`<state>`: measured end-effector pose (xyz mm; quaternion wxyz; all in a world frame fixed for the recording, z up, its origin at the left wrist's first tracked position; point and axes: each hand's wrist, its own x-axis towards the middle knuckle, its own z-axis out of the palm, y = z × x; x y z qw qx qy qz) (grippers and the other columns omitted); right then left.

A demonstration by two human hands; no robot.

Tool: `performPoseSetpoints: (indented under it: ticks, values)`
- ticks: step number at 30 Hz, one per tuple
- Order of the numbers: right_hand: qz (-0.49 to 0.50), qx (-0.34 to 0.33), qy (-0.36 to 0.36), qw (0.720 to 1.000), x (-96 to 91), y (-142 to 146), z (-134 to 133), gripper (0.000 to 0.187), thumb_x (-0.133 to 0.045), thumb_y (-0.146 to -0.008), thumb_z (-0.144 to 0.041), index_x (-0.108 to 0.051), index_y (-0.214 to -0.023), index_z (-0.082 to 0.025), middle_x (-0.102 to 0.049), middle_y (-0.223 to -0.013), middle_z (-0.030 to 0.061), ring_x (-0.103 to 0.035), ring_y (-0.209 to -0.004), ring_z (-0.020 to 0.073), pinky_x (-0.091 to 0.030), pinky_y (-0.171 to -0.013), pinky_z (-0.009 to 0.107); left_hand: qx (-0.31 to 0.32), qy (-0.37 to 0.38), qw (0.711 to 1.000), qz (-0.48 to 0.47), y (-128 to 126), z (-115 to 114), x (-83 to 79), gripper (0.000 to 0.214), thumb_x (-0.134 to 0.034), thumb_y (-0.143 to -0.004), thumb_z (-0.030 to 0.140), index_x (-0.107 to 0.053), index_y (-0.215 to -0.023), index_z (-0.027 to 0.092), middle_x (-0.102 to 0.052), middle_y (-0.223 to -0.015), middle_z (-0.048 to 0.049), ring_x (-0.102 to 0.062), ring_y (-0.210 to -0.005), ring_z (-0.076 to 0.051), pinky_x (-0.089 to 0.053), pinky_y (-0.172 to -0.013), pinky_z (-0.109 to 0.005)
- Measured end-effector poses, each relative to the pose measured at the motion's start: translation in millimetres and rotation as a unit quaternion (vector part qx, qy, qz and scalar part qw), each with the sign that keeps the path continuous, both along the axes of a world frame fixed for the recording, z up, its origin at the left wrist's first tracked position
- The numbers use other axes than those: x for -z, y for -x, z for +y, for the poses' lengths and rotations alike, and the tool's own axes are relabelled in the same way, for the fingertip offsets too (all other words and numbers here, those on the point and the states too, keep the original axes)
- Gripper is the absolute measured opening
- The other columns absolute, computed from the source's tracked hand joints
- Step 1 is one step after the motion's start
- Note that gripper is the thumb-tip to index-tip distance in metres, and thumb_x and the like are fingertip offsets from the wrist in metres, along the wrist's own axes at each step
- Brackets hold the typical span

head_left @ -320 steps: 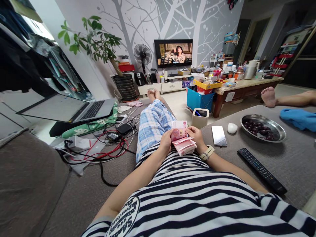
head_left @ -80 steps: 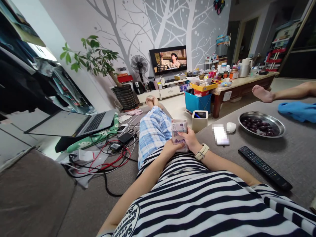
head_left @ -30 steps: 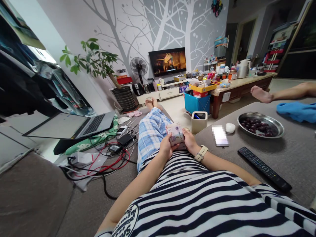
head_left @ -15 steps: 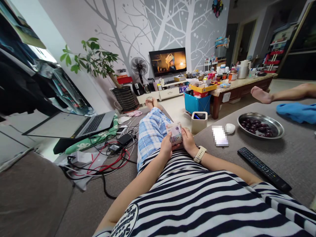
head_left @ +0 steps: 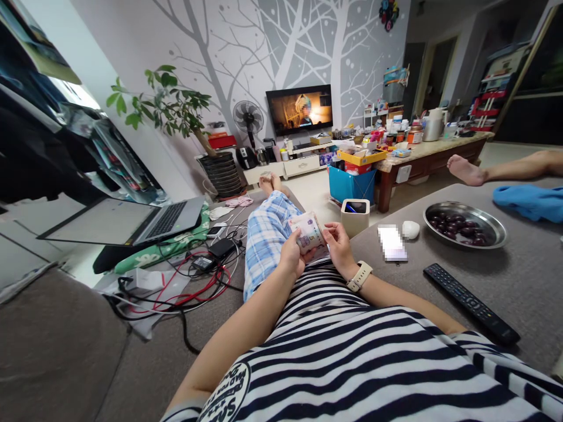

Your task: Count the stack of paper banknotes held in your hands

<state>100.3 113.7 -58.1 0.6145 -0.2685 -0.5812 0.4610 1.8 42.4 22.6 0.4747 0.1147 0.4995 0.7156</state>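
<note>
A small stack of banknotes (head_left: 309, 227), the top one showing a 5, is held up above my lap. My left hand (head_left: 294, 255) grips the stack at its left and lower side, thumb on the front and fingers behind. At the right edge of the notes is my right hand (head_left: 341, 248), its thumb and forefinger bent together at that edge. A pale watch (head_left: 359, 276) is on my right wrist. The notes tilt to the left, and their lower part is partly hidden by my fingers.
On the sofa (head_left: 396, 293) to my right lie a remote control (head_left: 470, 302), a white mouse (head_left: 410, 230), a blurred phone-like object (head_left: 393, 242) and a metal bowl (head_left: 497, 237) of dark fruit. Tangled cables (head_left: 211, 284) and an open laptop (head_left: 167, 225) are to my left. Another person's leg (head_left: 519, 166) stretches in.
The stack of notes has tilted and shifted slightly left with my left hand. My right hand has moved a little right, and its fingers have lifted to the notes' right edge.
</note>
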Motion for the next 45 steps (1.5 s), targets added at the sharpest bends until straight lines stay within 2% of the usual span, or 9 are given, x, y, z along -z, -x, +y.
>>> performPoseSetpoints:
  ticks: [3, 6, 12, 20, 32, 36, 38, 41, 45]
  values:
    - [-0.002, 0.004, 0.009, 1.000, 1.5, 0.2, 0.9, 0.039, -0.062, -0.091, -0.058, -0.063, -0.110, -0.024, -0.067, -0.095, 0.0047, -0.065, -0.083, 0.0213, -0.054, -0.079, 0.035, 0.012, 0.002, 1.000, 0.011, -3.8, 2.6, 4.5, 0.014, -0.059, -0.097, 0.025, -0.068, -0.103, 0.016, -0.071, -0.075, -0.0023, -0.068, -0.059, -0.015, -0.056, -0.053, -0.024]
    - [-0.011, 0.012, 0.023, 1.000, 2.4, 0.4, 2.7, 0.040, -0.063, -0.088, -0.059, -0.063, -0.107, -0.023, -0.067, -0.095, 0.0048, -0.064, -0.081, 0.0210, -0.054, -0.077, 0.035, -0.003, 0.008, 1.000, 0.027, -6.5, 4.4, 18.6, 0.013, -0.062, -0.095, 0.026, -0.068, -0.102, 0.017, -0.071, -0.075, -0.0014, -0.067, -0.058, -0.014, -0.055, -0.052, -0.023]
    - [-0.054, 0.031, 0.009, 0.998, -0.3, -2.7, 2.8, 0.036, -0.067, -0.086, -0.058, -0.065, -0.086, -0.022, -0.066, -0.083, 0.0018, -0.058, -0.075, 0.0186, -0.050, -0.074, 0.033, -0.005, -0.006, 0.999, 0.044, -5.2, 2.6, 41.1, 0.017, -0.067, -0.090, 0.024, -0.068, -0.106, 0.018, -0.073, -0.080, -0.0015, -0.069, -0.065, -0.015, -0.058, -0.060, -0.026]
    - [-0.090, 0.037, -0.001, 0.995, -1.2, -4.3, -0.3, 0.033, -0.069, -0.083, -0.051, -0.059, -0.071, -0.023, -0.058, -0.065, -0.0031, -0.050, -0.064, 0.0164, -0.045, -0.067, 0.031, 0.022, -0.014, 0.998, 0.060, -4.6, -1.8, 43.4, 0.018, -0.069, -0.090, 0.023, -0.069, -0.108, 0.020, -0.076, -0.086, -0.0015, -0.072, -0.071, -0.016, -0.059, -0.064, -0.027]
    - [-0.067, 0.031, 0.025, 0.997, -1.5, -4.6, -1.2, 0.045, -0.072, -0.080, -0.063, -0.057, -0.067, -0.022, -0.057, -0.061, -0.0035, -0.049, -0.060, 0.0148, -0.041, -0.062, 0.029, 0.010, -0.005, 1.000, 0.025, -1.7, 0.5, 46.1, 0.026, -0.067, -0.094, 0.030, -0.071, -0.115, 0.017, -0.079, -0.092, -0.0068, -0.075, -0.078, -0.020, -0.064, -0.066, -0.031]
    - [-0.063, 0.030, 0.013, 0.998, -0.5, -4.3, -0.3, 0.042, -0.072, -0.082, -0.061, -0.061, -0.076, -0.021, -0.062, -0.069, -0.0013, -0.054, -0.065, 0.0159, -0.046, -0.066, 0.031, 0.002, -0.009, 1.000, 0.021, -2.4, -0.1, 44.5, 0.024, -0.064, -0.096, 0.029, -0.070, -0.115, 0.016, -0.078, -0.090, -0.0068, -0.075, -0.076, -0.019, -0.063, -0.065, -0.030]
    - [-0.057, 0.028, 0.004, 0.998, 1.7, -2.8, 0.8, 0.040, -0.076, -0.080, -0.058, -0.065, -0.092, -0.021, -0.071, -0.088, 0.0034, -0.061, -0.075, 0.0179, -0.052, -0.074, 0.032, -0.002, -0.011, 1.000, 0.017, -2.4, -0.1, 44.1, 0.026, -0.065, -0.095, 0.030, -0.070, -0.117, 0.017, -0.078, -0.089, -0.0064, -0.075, -0.076, -0.020, -0.063, -0.066, -0.031]
    - [-0.054, -0.010, 0.019, 0.998, 7.0, 1.4, 2.7, 0.057, -0.082, -0.074, -0.052, -0.063, -0.118, -0.021, -0.073, -0.113, 0.0096, -0.068, -0.090, 0.0212, -0.056, -0.083, 0.036, 0.005, -0.013, 1.000, 0.019, -2.1, 0.0, 44.4, 0.027, -0.066, -0.095, 0.031, -0.070, -0.117, 0.017, -0.078, -0.089, -0.0063, -0.075, -0.074, -0.020, -0.064, -0.068, -0.033]
    - [-0.066, -0.068, 0.038, 0.995, 13.8, 6.8, 7.2, 0.050, -0.073, -0.081, -0.052, -0.063, -0.119, -0.022, -0.076, -0.103, 0.0083, -0.070, -0.095, 0.0243, -0.056, -0.085, 0.039, 0.031, -0.015, 0.999, 0.033, -1.7, 1.2, 46.7, 0.024, -0.068, -0.095, 0.034, -0.071, -0.111, 0.017, -0.078, -0.092, -0.0072, -0.076, -0.077, -0.020, -0.065, -0.072, -0.035]
